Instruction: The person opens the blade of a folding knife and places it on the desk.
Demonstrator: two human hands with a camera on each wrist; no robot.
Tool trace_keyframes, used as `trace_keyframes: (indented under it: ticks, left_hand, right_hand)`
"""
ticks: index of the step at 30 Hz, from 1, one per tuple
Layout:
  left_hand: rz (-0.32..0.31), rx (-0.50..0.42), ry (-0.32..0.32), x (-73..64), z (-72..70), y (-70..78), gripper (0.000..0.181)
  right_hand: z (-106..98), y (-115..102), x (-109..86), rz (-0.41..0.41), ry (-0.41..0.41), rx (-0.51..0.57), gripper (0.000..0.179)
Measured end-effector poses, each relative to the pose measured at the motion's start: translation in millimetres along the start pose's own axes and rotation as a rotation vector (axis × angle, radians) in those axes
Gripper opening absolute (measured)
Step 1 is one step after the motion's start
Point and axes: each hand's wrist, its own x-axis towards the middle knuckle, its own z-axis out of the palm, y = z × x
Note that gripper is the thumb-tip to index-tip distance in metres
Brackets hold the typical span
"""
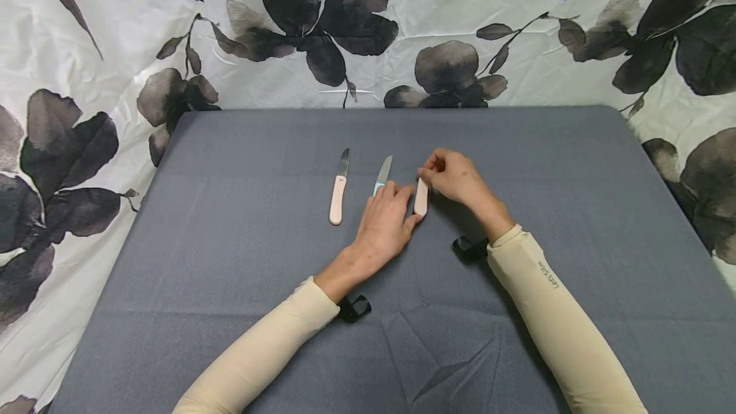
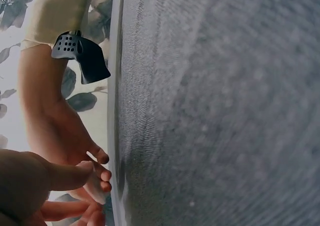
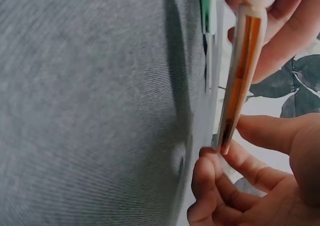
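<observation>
A pale pink folding knife [image 1: 421, 198] is held between both hands, its handle upright in the head view and no blade showing there. My left hand [image 1: 384, 222] grips the near end, with the thumb against it. At the far end, my right hand [image 1: 454, 174] pinches the knife between thumb and fingers. The right wrist view shows a long slot along the edge of the knife [image 3: 241, 79], orange inside. Just beyond the left fingers, a knife with a light blue handle [image 1: 379, 186] lies blade out, most of its handle hidden by that hand.
Another pink-handled knife [image 1: 337, 200] lies left of the hands, its blade pointing away. Grey cloth covers the table [image 1: 230, 235], creased near the front. A floral sheet [image 1: 368, 75] hangs behind. Black straps [image 1: 469, 248] stick out at both wrists, by the cream sleeves.
</observation>
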Motion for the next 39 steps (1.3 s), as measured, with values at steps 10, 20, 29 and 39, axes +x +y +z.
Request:
trace_keyframes:
  ticks: [10,20,29,39]
  left_hand:
    - [0.013,-0.314,-0.003,7.3,-5.9,-1.3,0.067]
    - [0.005,-0.440,0.031,12.8,-11.0,-3.3,0.066]
    - [-0.038,-0.584,0.005,10.5,-15.5,-4.0,0.067]
    - [-0.125,-0.707,0.005,12.5,-16.2,-1.4,0.060]
  right_hand:
    - [-8.6,-8.8,-4.3,-0.026,-0.002,0.239,0.029]
    - [-15.4,-12.3,-12.0,0.026,-0.093,0.504,0.037]
    - [-11.2,-8.9,-13.0,-0.019,-0.121,0.587,0.049]
    - [-9.5,-12.8,-19.7,-0.042,-0.065,0.660,0.050]
